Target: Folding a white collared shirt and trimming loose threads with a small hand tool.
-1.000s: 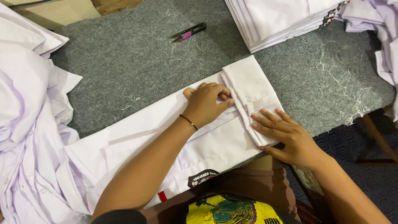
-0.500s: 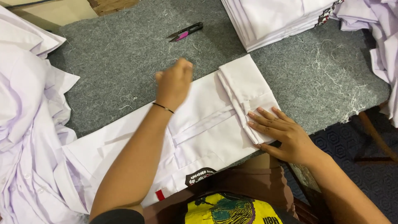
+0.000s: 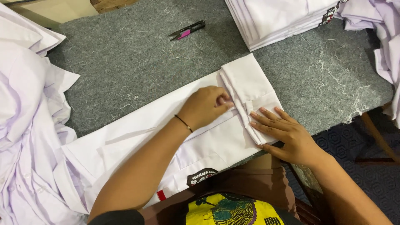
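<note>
A: Item one, the work surface?

B: A grey felt-covered table top (image 3: pixel 137 62), strewn with loose white thread ends. Its near edge runs just under both hands; past that edge, to the right of the right hand, lies a dark patterned floor (image 3: pixel 375 166).

A: Item two, the piece in hand?

B: A long white cotton garment, folded into a strip (image 3: pixel 137 137), lying slantwise across the table. Its right end is turned back into a thick folded flap (image 3: pixel 248 85), which sits between the two hands and just beyond their fingertips.

A: The hands?

B: The person's left hand (image 3: pixel 206 106) is curled, fingers bent onto the cloth at the flap's edge, a thin dark band at the wrist; whether it pinches the fabric cannot be told. The right hand (image 3: pixel 283 129) lies open and flat, fingers spread, pressing the flap's near corner.

A: Surroundings?

B: Well beyond the left hand, a small black-and-pink thread snipper (image 3: pixel 187 30) on the felt. Far beyond the right hand, a neat stack of folded white garments (image 3: pixel 275 18). Further right, loose pale lilac-white cloth (image 3: pixel 385 37) hangs over the table edge. Left of the left arm, a rumpled heap of white shirts (image 3: pixel 25 125).
</note>
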